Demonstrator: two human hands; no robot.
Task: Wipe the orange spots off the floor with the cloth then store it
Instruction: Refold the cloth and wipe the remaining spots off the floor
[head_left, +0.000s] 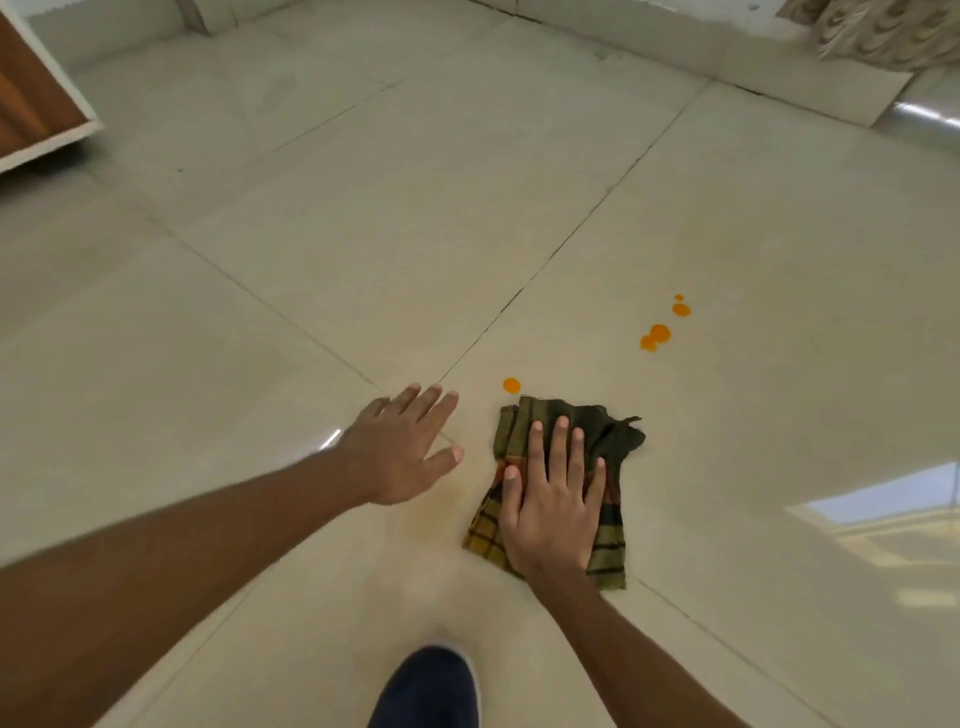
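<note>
**Cloth pressed flat to the floor, orange spots waiting ahead**

Head view: The checked cloth (558, 483) is spread on the pale tiled floor (311, 260) and is pinned there by the right hand (553, 506), whose palm is laid flat with the fingers (560, 447) splayed wide. Nothing is pinched; the grip of this hand is apart, and the cloth is held by downward pressure alone, presumably so that a broad patch of fabric is dragged over the tile. The left hand (402, 449) is kept off the cloth, open and spread, low over the floor just beside it; it appears to serve as a brace for balance, though contact with the tile cannot be confirmed. Its grip is likewise apart and empty.

One orange spot (511, 385) lies just beyond the cloth's far edge, and a cluster of further spots (657, 335) is seen well apart, farther ahead to the right. A faint yellowish smear (436, 512) is visible between the hands. A dark shoe (426, 686) is planted near the bottom edge.

The wiping is judged to be partly done; storing is not yet begun.
</note>
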